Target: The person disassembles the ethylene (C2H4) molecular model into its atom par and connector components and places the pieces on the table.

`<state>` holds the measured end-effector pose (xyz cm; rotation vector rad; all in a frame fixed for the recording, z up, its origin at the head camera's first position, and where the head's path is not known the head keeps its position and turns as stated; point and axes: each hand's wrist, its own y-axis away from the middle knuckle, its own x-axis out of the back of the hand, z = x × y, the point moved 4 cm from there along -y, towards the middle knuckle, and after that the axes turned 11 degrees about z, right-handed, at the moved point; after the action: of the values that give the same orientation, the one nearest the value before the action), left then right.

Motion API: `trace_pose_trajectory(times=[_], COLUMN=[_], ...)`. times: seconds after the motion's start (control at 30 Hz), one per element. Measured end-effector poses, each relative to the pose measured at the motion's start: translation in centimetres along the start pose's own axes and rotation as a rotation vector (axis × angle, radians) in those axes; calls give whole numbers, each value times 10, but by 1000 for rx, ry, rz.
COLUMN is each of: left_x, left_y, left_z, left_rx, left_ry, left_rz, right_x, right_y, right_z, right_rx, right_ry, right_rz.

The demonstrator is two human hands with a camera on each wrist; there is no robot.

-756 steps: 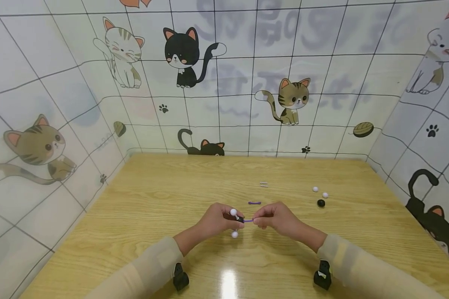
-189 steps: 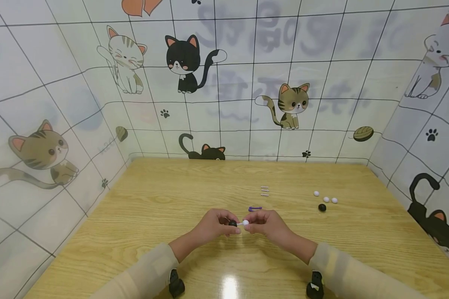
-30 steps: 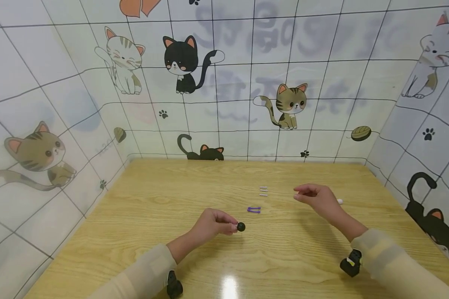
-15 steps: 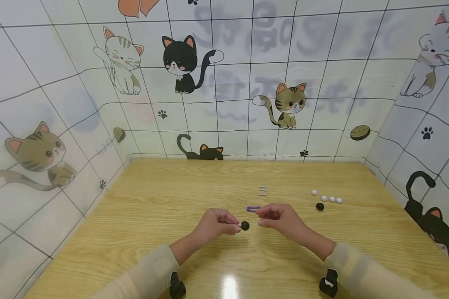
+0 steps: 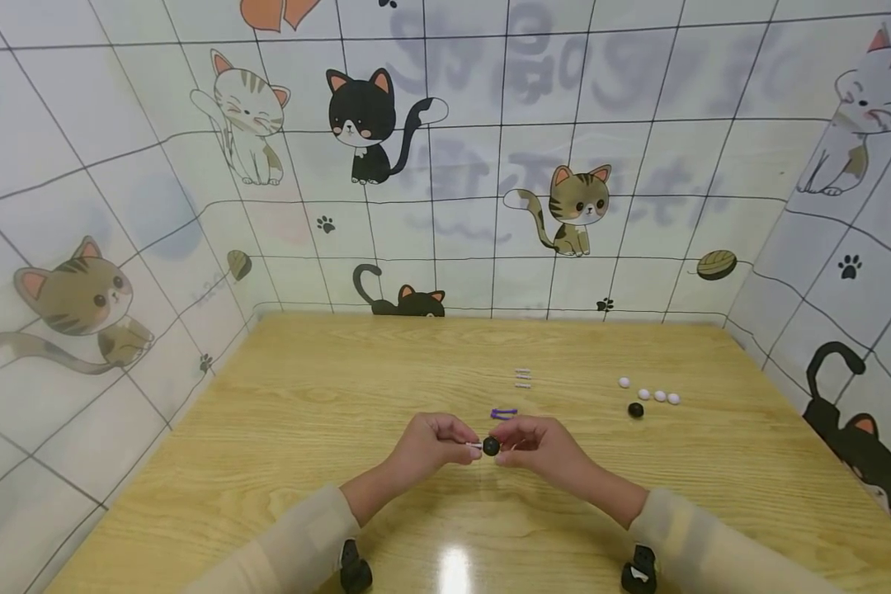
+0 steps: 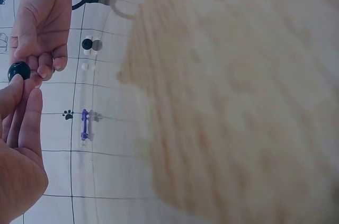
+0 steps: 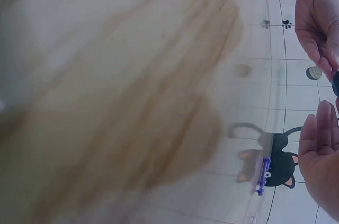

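Observation:
In the head view a small black ball [image 5: 492,445] sits between my two hands, above the table. My left hand [image 5: 434,445] pinches a short whitish stick [image 5: 474,445] that runs up to the ball's left side. The thumb and fingers of my right hand [image 5: 545,445] pinch the ball from the right. In the left wrist view the black ball [image 6: 19,70] shows a hole, with fingertips of both hands close about it. The right wrist view catches the ball [image 7: 336,83] only at its edge.
Behind the hands lie two purple sticks [image 5: 503,413], and farther back several short pale sticks [image 5: 523,377]. At the right are several white balls [image 5: 660,396] and another black ball [image 5: 635,410]. Cat-patterned sheets [image 5: 460,223] enclose the wooden table [image 5: 327,371] at the back and sides.
My right hand has come back left from beside the white balls and meets the black ball. My left hand keeps its hold and has shifted slightly right. Earlier, white balls were on sticks at the black ball.

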<state>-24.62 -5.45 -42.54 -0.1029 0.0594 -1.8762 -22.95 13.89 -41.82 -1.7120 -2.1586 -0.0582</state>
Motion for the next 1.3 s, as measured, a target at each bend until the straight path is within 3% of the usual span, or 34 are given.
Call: trace_pose_trajectory(times=[0.3,0.97,1.3], left_x=[-1,1,-2], left_y=[0,0,-1], left_z=[0,6,8], left_rx=[-13,-34,-58], left_ry=[6,-166,-136], left_rz=[-8,38,13], right_x=[-5,-6,0], right_y=[0,1,5], right_z=[-1,-6,-3], right_rx=[12,-38,-60], right_ry=[3,-31,-47], right_rz=[-6,3,39])
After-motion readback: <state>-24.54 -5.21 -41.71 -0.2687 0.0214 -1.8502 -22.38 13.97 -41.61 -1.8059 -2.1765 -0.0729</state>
